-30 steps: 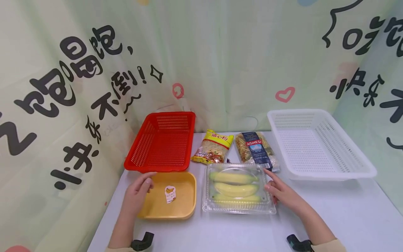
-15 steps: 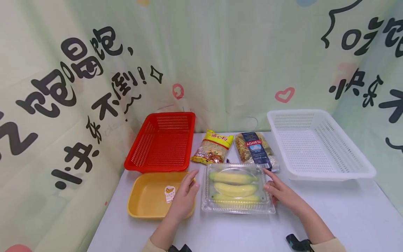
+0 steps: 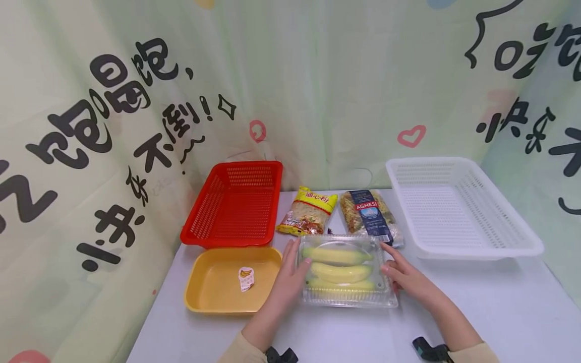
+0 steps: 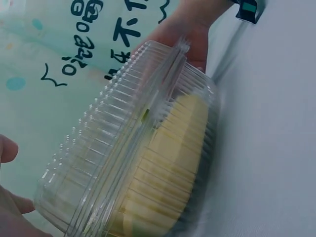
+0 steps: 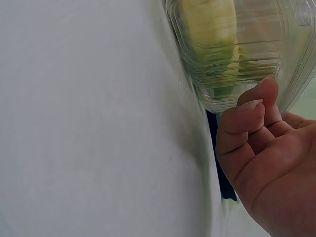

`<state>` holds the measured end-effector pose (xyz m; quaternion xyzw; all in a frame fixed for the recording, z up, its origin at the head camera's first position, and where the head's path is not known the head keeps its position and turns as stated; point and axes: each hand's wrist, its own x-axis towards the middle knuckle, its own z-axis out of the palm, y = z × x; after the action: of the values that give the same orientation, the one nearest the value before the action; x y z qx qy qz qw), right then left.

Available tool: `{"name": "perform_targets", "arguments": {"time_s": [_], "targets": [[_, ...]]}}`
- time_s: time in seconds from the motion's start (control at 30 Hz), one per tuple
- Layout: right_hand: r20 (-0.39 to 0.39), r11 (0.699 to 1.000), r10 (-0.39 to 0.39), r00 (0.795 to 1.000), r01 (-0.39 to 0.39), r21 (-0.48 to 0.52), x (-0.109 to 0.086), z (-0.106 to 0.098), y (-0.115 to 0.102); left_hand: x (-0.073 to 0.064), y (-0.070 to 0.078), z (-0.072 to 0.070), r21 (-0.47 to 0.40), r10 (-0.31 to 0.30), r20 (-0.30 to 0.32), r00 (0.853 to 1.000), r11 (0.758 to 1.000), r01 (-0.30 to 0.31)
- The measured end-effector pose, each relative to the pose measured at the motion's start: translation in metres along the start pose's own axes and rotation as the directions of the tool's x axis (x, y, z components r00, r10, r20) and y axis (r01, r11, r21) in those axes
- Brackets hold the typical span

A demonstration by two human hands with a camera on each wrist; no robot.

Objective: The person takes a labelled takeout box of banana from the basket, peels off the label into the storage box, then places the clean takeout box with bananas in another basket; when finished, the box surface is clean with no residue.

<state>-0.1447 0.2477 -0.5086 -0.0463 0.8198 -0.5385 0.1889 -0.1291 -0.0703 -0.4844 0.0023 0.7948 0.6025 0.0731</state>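
A clear plastic clamshell box (image 3: 345,297) with several yellow-green bananas (image 3: 340,273) inside lies lid down on the table. My left hand (image 3: 288,275) is at its left side, fingers fairly straight along the edge and thumb over the lid's rim. In the left wrist view, the left thumb (image 4: 19,203) is close to the box's corner. At the right side, my right hand (image 3: 406,277) holds the rim, index finger stretched toward the back corner. Its lower fingers (image 5: 242,116) curl against the box's side in the right wrist view.
A yellow bin (image 3: 213,282) with a banana sticker (image 3: 246,279) stands left of the box. Behind are a red basket (image 3: 231,212), a yellow-topped pasta bag (image 3: 308,212), an AGNESI pasta bag (image 3: 369,214) and a white basket (image 3: 454,217). A printed curtain (image 3: 354,91) surrounds the table.
My left hand has moved right, from the yellow bin across to the box's left side. The right hand and the box have stayed nearly in place.
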Motion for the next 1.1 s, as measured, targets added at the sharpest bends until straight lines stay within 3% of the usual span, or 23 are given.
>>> {"name": "perform_targets", "arguments": {"time_s": [0.33,0.87,1.1], "targets": [[0.001,1.000,0.002,1.000,-0.002,0.006,-0.0011,-0.0010,-0.0013,0.0049,0.0011,0.0097,0.091,-0.048,-0.019,0.999,0.995,0.049],[0.013,0.997,0.014,1.000,-0.015,0.076,-0.0014,-0.0016,0.0006,0.0030,-0.0012,0.0083,0.195,-0.004,-0.013,1.000,0.981,0.006],[0.012,0.996,0.026,1.000,-0.027,0.084,-0.0006,-0.0024,0.0012,0.0029,-0.0067,0.0112,0.132,0.021,-0.039,0.999,0.991,-0.015]]}}
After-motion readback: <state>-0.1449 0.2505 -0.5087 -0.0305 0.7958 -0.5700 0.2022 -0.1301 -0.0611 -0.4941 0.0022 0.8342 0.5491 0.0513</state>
